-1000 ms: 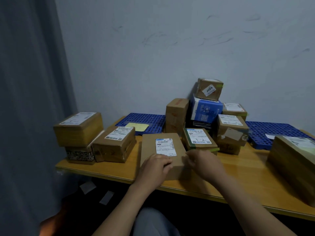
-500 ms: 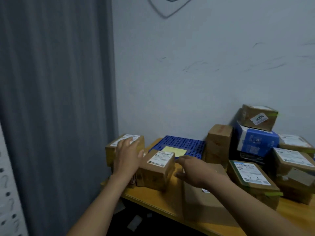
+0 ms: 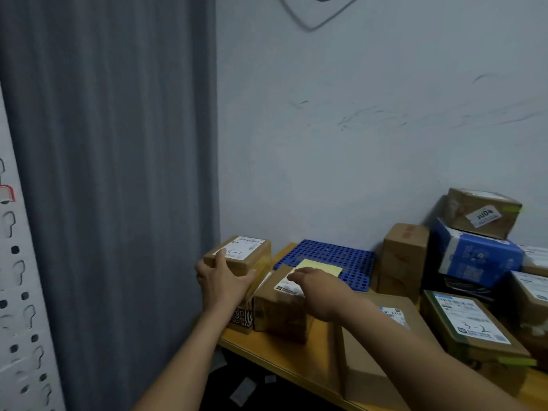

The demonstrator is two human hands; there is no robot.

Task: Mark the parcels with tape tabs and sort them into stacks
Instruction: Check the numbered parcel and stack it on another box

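Presently in hand: sorting, by judgement. Both hands are at the group of parcels on the left end of the table [image 3: 278, 355], and no tape is seen in either hand.
Left hand [image 3: 223, 280]: grips the near end of the 3-1 parcel [image 3: 247, 256], a finger lying up onto its label and the thumb along its near face.
Right hand [image 3: 321, 289]: fingers straight and spread, holding nothing, above the middle parcel [image 3: 280, 310]. Whether it touches the label cannot be told.
3-1 parcel: directly under and ahead of the left hand, stacked on a patterned box [image 3: 243, 318]. Its long axis runs away from the person toward the wall.
Middle parcel: between the two hands and just beside the stack, lower than the 3-1 parcel.
Flat parcel [image 3: 373, 345]: under the right forearm, behind the right hand, with its long axis also running away from the person.
Deciding relation: the left hand already has the 3-1 parcel. The right hand is well nearer the middle and flat parcels, so any lift of those falls to it.
Beyond the right fingertips: a yellow slip [image 3: 321, 266] on a blue tray [image 3: 326, 253].
Right of the right arm: the 3-2 parcel [image 3: 471, 330], with a green tab [image 3: 516, 361] at its near corner.
Risk, as judged: the stack stands close to the table's left edge, beside the curtain [image 3: 118, 173]. A sideways shove could tip it off.
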